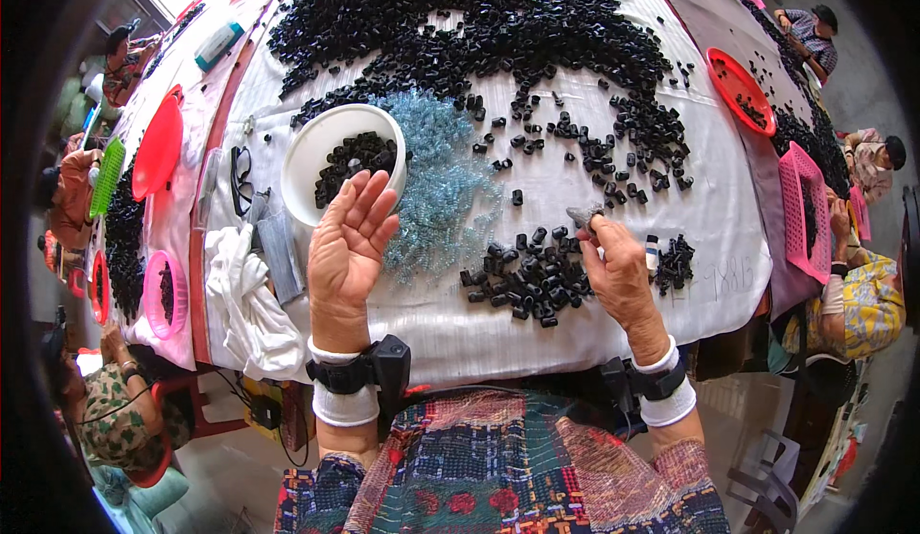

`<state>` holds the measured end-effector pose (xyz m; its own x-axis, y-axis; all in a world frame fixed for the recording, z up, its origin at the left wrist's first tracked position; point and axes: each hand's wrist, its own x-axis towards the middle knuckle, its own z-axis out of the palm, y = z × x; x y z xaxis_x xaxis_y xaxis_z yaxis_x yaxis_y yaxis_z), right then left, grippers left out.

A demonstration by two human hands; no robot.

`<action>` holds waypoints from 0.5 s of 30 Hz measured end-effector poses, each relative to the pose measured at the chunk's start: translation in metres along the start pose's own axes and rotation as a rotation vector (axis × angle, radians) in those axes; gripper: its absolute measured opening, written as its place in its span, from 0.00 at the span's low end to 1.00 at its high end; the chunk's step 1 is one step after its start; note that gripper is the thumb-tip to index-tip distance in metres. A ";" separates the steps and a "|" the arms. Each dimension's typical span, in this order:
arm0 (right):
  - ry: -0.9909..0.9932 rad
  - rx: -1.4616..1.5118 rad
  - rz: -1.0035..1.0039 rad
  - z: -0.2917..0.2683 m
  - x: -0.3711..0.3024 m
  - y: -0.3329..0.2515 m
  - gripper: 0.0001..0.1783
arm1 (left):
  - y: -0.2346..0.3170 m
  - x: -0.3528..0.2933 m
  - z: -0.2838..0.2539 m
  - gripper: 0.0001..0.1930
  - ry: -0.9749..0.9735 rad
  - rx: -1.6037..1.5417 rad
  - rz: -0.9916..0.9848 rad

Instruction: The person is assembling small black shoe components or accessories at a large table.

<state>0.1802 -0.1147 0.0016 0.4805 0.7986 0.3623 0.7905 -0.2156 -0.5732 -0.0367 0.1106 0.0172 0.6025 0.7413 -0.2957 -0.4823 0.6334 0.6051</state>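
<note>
My left hand [353, 232] is raised palm up, fingers stretched and holding nothing, at the near edge of a white bowl [295, 172]. Small black plastic caps [356, 159] partly fill that bowl. Over a loose heap of black caps [533, 275], my right hand [621, 268] has its thumb and fingers drawn together. A grey, cover-like piece [585, 215] sits at its fingertip; whether anything small is pinched there is hidden. Pale blue, translucent small pieces [436, 189] lie piled right of the bowl.
A large mass of black caps [460, 31] covers the table's far side. Eyeglasses [241, 180], white cloth [251, 295] and a small bottle [653, 254] lie on the white tablecloth [422, 342]. Red [741, 91] and pink baskets [805, 210] stand right; several people sit around.
</note>
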 end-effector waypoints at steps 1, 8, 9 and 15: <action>-0.004 -0.003 0.002 0.001 0.001 0.001 0.11 | 0.000 0.000 0.000 0.15 0.003 -0.003 -0.003; -0.042 -0.091 -0.063 0.009 0.007 0.002 0.15 | -0.005 -0.003 -0.006 0.14 -0.083 0.065 -0.024; -0.042 -0.115 -0.079 0.012 0.009 0.002 0.15 | -0.008 -0.005 -0.004 0.14 -0.137 0.083 -0.044; -0.083 -0.297 -0.102 0.030 0.016 0.005 0.19 | -0.039 -0.016 0.014 0.11 -0.142 0.191 -0.173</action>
<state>0.1803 -0.0857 -0.0172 0.3698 0.8651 0.3389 0.9153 -0.2765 -0.2930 -0.0181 0.0710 0.0083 0.7551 0.5787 -0.3081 -0.2445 0.6846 0.6867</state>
